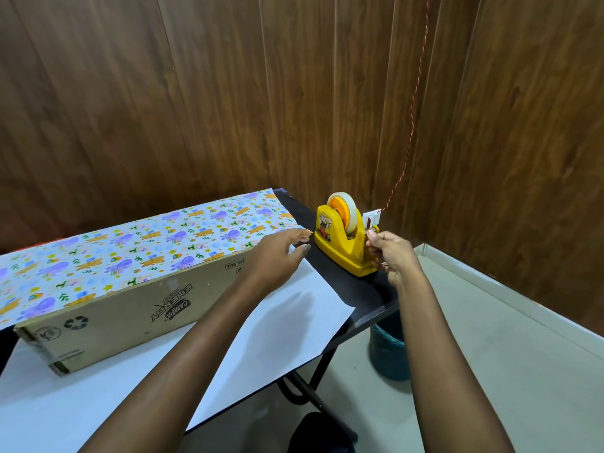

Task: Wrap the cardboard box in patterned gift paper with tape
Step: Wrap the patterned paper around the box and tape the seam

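Tape roll (348, 212) in dispenser (340, 253); right hand (394, 256) fingers (372, 239) pinch its end — left hand (277, 256) fingers (299, 235) straight, empty.

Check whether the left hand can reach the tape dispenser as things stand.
Probably yes: the left hand is just short of the tape dispenser, nothing between; the right hand pinches tape at its far end.

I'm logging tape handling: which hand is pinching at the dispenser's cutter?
The right hand, pinching tape at the yellow dispenser's cutter end; the left hand is open, beside its other end.
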Motion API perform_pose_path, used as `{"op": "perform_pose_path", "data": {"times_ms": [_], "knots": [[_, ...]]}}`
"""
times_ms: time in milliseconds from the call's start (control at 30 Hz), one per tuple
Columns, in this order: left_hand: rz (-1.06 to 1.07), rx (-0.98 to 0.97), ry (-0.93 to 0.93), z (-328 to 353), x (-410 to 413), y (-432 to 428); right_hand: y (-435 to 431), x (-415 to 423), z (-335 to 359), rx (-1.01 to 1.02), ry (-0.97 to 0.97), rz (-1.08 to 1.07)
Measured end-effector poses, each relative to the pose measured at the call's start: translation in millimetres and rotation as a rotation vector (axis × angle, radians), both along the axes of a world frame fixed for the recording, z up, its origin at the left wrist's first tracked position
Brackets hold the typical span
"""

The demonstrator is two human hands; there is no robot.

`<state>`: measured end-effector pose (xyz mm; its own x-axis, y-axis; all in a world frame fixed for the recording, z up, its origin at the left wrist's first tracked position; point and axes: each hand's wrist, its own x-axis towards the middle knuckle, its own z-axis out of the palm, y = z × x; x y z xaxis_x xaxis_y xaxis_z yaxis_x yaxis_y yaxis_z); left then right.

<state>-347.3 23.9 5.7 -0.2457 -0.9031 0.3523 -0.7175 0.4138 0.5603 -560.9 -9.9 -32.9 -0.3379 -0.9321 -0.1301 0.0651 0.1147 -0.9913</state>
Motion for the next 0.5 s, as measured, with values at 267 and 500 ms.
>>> {"op": "perform_pose_path", "data": {"times_ms": [267,500], "knots": [[0.018,-0.039,0.029,1.1,6.3,3.5,-5.3,4.5,-3.1,-0.004,-0.128,-0.053],[0.016,-0.061,0.023,2.3,10.6,5.6,10.5,2.9,-20.1,0.028,-0.193,-0.011]]}}
